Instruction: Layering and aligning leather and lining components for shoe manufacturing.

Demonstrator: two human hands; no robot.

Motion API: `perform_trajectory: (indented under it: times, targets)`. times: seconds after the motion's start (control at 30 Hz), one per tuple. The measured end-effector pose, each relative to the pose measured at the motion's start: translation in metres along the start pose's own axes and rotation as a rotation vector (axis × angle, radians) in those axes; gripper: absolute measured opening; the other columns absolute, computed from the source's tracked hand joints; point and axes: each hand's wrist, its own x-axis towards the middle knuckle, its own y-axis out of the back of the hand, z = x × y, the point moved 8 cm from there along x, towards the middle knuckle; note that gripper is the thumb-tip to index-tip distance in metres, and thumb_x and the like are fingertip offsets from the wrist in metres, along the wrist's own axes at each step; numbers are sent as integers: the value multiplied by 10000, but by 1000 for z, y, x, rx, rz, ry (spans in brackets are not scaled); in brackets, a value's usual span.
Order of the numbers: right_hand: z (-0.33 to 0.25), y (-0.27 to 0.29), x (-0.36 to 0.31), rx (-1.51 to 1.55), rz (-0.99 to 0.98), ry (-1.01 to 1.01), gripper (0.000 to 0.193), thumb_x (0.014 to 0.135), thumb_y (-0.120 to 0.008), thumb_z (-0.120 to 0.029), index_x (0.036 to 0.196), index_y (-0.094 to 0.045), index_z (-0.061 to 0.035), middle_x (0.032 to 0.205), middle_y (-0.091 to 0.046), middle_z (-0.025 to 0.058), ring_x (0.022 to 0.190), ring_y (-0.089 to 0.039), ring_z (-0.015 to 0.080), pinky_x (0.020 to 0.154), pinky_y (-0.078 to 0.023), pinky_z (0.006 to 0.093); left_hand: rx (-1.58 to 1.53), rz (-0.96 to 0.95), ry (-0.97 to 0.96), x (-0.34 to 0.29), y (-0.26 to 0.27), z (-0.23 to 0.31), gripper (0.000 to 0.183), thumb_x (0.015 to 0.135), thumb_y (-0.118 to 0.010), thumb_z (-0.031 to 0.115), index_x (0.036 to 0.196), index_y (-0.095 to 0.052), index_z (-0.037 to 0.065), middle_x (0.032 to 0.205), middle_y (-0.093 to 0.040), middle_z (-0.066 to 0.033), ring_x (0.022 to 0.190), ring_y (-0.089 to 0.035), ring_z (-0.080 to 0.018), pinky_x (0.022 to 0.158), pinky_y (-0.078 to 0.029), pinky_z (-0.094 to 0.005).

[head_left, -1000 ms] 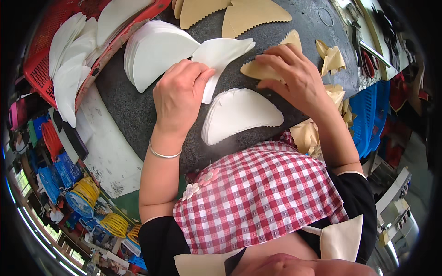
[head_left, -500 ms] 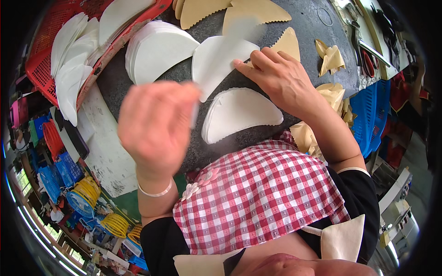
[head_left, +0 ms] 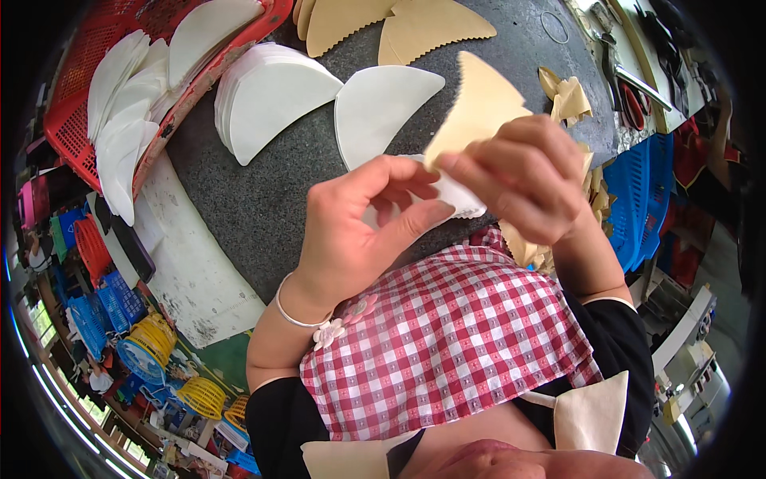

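My right hand point(head_left: 531, 180) pinches a tan curved piece point(head_left: 477, 104) with a zigzag edge, raised above the dark worktop. My left hand point(head_left: 355, 219) is beside its lower tip, thumb apart from the half-curled fingers, with nothing visible between them. Whether a left fingertip touches the tan piece, I cannot tell. Beneath both hands lies a stack of white curved pieces point(head_left: 463, 194) with zigzag edges, mostly hidden. Just beyond is a single white piece point(head_left: 381, 104). Left of that stands a thick pile of white pieces point(head_left: 275, 100).
A red perforated basket point(head_left: 68, 120) with more white pieces stands at the far left. Tan zigzag-edged pieces point(head_left: 435, 30) lie at the back. Crumpled tan scraps point(head_left: 570, 100), a blue basket point(head_left: 638, 199) and scissors point(head_left: 633, 104) are on the right.
My right hand has lifted the tan piece off the worktop and brought it nearer. My left hand has lowered and moved right toward it, its thumb and fingers now apart.
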Motion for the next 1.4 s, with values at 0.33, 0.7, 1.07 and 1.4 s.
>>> perform_trajectory:
  times: [0.33, 0.7, 1.07, 1.4]
  targets:
    - [15, -20, 4, 508, -88, -349, 203, 714, -775, 26, 894, -690, -14, 900, -702, 110, 757, -703, 269, 639, -569, 357, 240, 95, -259, 5, 1, 18, 67, 957, -666, -6, 1009, -684, -44, 862, -743, -110, 756, -741, -160, 632, -559, -261]
    - [13, -22, -2, 607, -100, -368, 250, 762, -771, 44, 964, -629, 4, 964, -679, 126, 798, -697, 272, 664, -584, 353, 638, 90, -655, 0, -5, 37, 288, 762, -833, 32, 989, -660, -11, 922, -682, -125, 778, -701, -275, 660, -576, -329]
    - [9, -35, -7, 940, -190, -534, 156, 847, -690, 89, 944, -622, -11, 1009, -644, 109, 968, -624, 261, 819, -516, 360, 65, 53, -331, 6, 3, 9, 376, 747, -931, 127, 857, -586, 27, 1015, -616, -72, 861, -672, -94, 703, -617, -230]
    - [11, -29, -4, 700, -77, -490, 154, 845, -699, 81, 944, -625, -11, 984, -641, 112, 931, -621, 277, 807, -512, 369, 150, 103, -359, 4, -1, 15, 204, 876, -813, 65, 955, -640, -9, 1110, -625, -108, 880, -688, -108, 702, -627, -232]
